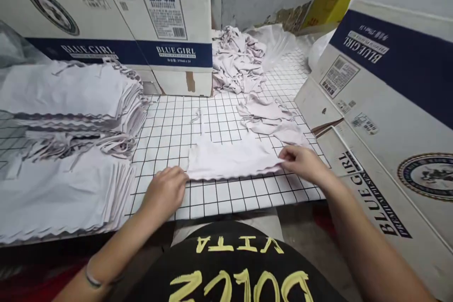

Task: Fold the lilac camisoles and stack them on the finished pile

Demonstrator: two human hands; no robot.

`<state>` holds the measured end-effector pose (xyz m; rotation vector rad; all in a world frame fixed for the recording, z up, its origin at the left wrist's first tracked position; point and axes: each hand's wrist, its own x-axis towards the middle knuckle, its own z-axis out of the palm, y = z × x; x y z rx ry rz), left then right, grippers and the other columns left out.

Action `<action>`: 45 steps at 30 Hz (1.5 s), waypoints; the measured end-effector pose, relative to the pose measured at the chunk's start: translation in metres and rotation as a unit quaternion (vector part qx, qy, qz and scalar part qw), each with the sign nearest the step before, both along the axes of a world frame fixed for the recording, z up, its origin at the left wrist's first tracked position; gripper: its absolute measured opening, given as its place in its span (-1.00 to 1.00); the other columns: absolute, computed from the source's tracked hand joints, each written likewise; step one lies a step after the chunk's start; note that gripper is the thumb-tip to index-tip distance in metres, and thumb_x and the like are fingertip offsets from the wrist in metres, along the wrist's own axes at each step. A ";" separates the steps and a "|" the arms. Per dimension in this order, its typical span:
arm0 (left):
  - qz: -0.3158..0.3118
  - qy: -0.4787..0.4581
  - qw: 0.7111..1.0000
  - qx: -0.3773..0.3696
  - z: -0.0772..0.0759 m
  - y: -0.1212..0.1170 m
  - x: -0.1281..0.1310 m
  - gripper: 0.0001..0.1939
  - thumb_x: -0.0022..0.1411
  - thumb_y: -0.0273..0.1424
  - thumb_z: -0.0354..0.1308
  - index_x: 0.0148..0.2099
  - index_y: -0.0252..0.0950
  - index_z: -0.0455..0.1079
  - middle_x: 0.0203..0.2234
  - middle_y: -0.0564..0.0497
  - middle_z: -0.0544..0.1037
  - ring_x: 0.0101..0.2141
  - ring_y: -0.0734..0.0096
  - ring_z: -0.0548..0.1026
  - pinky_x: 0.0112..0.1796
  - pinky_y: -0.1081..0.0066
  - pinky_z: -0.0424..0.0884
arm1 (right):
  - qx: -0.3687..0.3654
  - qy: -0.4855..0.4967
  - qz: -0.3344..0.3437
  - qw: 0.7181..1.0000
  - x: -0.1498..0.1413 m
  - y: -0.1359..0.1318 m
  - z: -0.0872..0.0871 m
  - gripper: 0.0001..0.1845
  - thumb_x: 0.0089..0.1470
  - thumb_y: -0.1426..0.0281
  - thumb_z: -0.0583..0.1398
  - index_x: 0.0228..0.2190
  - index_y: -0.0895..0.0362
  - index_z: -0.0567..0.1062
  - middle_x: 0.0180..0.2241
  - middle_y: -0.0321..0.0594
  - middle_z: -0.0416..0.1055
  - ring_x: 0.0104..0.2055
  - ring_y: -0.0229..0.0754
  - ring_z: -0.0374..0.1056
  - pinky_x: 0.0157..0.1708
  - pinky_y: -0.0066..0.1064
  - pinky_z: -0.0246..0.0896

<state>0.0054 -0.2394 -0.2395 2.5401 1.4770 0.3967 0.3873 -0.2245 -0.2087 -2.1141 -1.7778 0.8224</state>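
Note:
A pale pink camisole [230, 158] with a wavy lower edge lies flat on the checked tabletop in front of me, a thin strap stretching away from its far side. At its near left corner, my left hand [168, 188] has its fingers pressed together on the fabric edge. My right hand [300, 163] pinches the right end of the same garment between thumb and fingers. Just beyond it lie a few loose, crumpled pieces of the same pale fabric [271, 120].
Stacks of flat folded garments [60, 89] cover the left side. A crumpled heap of fabric [239, 59] and a clear plastic bag [276, 45] lie at the back. Cardboard boxes stand at the back left [177, 23] and along the right [389, 89]. The tabletop [226, 198] has a grid pattern.

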 end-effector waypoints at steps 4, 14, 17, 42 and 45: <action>0.036 -0.035 0.999 -0.017 -0.023 -0.030 0.000 -0.75 0.33 -0.40 -0.04 -0.08 -0.34 0.42 -0.23 -0.12 0.47 -0.18 0.20 0.43 -0.18 0.21 0.37 | -0.019 0.000 0.043 0.999 -0.009 -0.041 -0.038 -0.87 -0.06 0.39 0.20 -0.38 0.11 0.50 -0.50 -0.30 0.42 -0.45 -0.22 0.34 -0.45 -0.43 0.21; 0.104 -0.003 0.995 -0.009 -0.006 0.019 0.003 -0.63 0.35 -0.16 -0.06 -0.34 -0.25 0.44 -0.40 -0.07 0.49 -0.32 0.20 0.44 -0.25 0.25 0.29 | 0.108 -0.073 0.307 0.943 -0.010 -0.053 -0.045 -0.38 0.14 0.04 0.15 0.21 -0.19 0.24 0.32 -0.20 0.02 0.37 0.19 -0.16 0.26 0.27 -0.33; 0.177 -0.066 0.982 0.009 -0.005 0.078 0.030 -0.66 0.28 -0.09 0.02 -0.29 -0.25 0.42 -0.26 -0.14 0.52 -0.14 0.07 0.42 -0.10 0.17 0.26 | 0.157 -0.052 0.358 0.919 -0.053 -0.032 -0.043 -0.29 0.17 0.03 0.11 0.28 -0.12 0.10 0.36 -0.19 -0.17 0.39 0.14 -0.28 0.30 0.19 -0.41; -0.051 -0.588 0.769 -0.245 0.051 0.206 0.068 -0.70 0.16 -0.53 0.22 -0.03 -0.31 0.42 -0.16 -0.10 0.61 -0.13 0.30 0.57 0.04 0.21 0.40 | -0.013 0.337 0.240 0.910 -0.097 0.023 -0.038 -0.53 0.17 0.06 0.13 0.03 -0.01 0.46 0.07 -0.10 0.40 0.11 0.02 0.31 0.12 -0.04 0.17; -0.174 -0.455 0.849 -0.207 0.052 0.163 0.074 -0.81 0.13 -0.54 0.18 -0.23 -0.26 0.58 -0.20 -0.06 0.63 -0.02 0.23 0.52 0.12 0.19 0.32 | -0.003 0.477 0.144 0.867 -0.096 0.056 -0.019 -0.64 0.12 0.14 0.21 -0.12 0.07 0.52 -0.03 -0.11 0.44 -0.12 -0.13 0.40 -0.12 -0.24 0.29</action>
